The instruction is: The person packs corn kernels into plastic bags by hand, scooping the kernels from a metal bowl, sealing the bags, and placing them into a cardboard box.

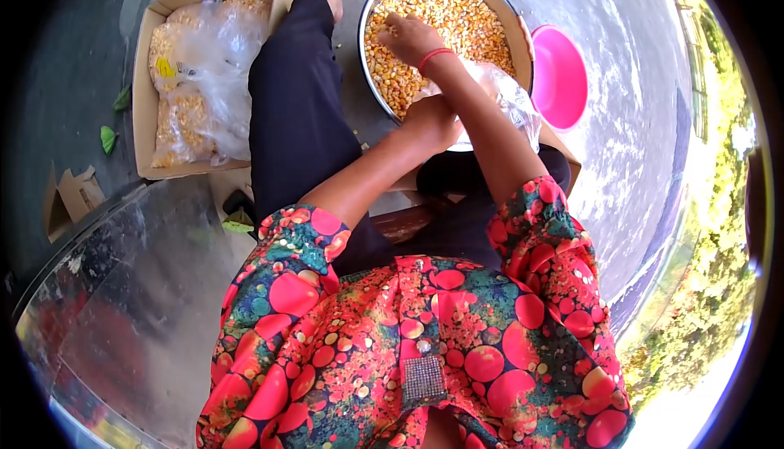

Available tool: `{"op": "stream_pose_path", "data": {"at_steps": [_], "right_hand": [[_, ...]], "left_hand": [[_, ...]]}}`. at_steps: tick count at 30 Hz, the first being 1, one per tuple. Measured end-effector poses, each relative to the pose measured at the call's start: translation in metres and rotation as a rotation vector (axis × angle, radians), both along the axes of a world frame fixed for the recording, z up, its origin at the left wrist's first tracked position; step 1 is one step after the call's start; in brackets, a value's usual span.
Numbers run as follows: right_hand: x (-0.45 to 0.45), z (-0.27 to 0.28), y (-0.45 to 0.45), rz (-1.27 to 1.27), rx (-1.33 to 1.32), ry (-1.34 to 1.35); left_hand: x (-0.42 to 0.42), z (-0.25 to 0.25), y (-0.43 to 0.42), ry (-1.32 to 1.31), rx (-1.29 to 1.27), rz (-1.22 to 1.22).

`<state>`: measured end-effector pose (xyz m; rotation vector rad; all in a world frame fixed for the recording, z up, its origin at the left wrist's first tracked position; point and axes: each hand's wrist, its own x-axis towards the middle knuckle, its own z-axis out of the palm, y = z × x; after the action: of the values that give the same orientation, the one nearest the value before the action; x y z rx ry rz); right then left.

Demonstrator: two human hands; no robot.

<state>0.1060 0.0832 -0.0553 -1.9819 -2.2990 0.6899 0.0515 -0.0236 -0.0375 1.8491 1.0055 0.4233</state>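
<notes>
Twelve o'clock in my view, corn kernels [445,8] lie in the round pan [512,20]; the right hand [408,39] curls over them (whether it clutches any, I cannot tell). The left hand [434,120] meets the clear bag [518,110] at one o'clock, its grip hidden from me.

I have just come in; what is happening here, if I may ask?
The person's right hand is at the corn kernels in a round container. The left hand is at a clear plastic bag by the container's near edge; its grip is partly hidden. Further left, a cardboard box holds filled plastic bags.
</notes>
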Motion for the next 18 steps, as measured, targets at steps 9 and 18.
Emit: {"op": "stream_pose_path", "data": {"at_steps": [9,18], "right_hand": [[0.008,0.007,-0.009,-0.29,-0.703,0.712],[0.041,0.031,-0.013,-0.432,-0.776,1.252]], "left_hand": [[-0.002,-0.002,-0.006,0.005,0.045,-0.003],[-0.005,-0.002,-0.002,0.045,0.069,0.014]]}}
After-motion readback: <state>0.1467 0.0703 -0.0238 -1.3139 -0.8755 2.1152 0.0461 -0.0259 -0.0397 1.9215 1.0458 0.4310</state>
